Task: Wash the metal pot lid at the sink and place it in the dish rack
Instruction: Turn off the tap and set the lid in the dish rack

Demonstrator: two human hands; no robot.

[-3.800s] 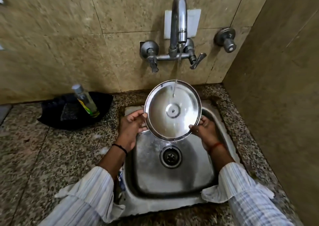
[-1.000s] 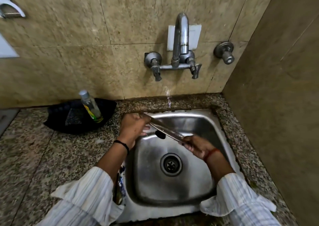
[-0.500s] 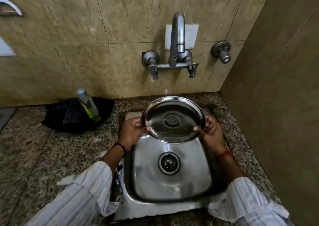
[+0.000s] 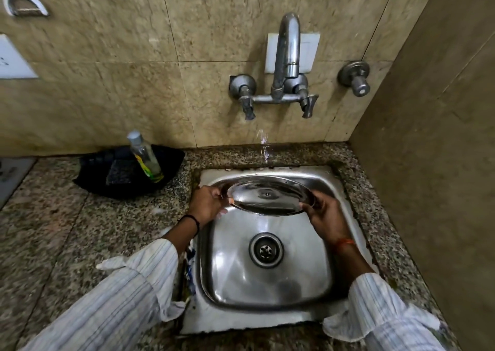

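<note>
A round metal pot lid (image 4: 267,195) hovers over the far part of the steel sink (image 4: 267,305), tilted nearly flat with its hollow underside facing me. My left hand (image 4: 207,203) grips its left rim and my right hand (image 4: 324,216) grips its right rim. The curved tap (image 4: 288,53) juts from the tiled wall above. A thin streak of water (image 4: 263,145) shows against the wall just above the lid. No dish rack is in view.
A clear bottle of yellow-green liquid (image 4: 146,158) leans in a black tray (image 4: 107,184) on the granite counter left of the sink. A side wall (image 4: 434,141) closes in on the right. A separate valve knob (image 4: 356,79) sticks out beside the tap.
The lid went from edge-on a second ago, to facing me, and has now tipped flatter and lower over the basin. Both hands stayed on its rim.
</note>
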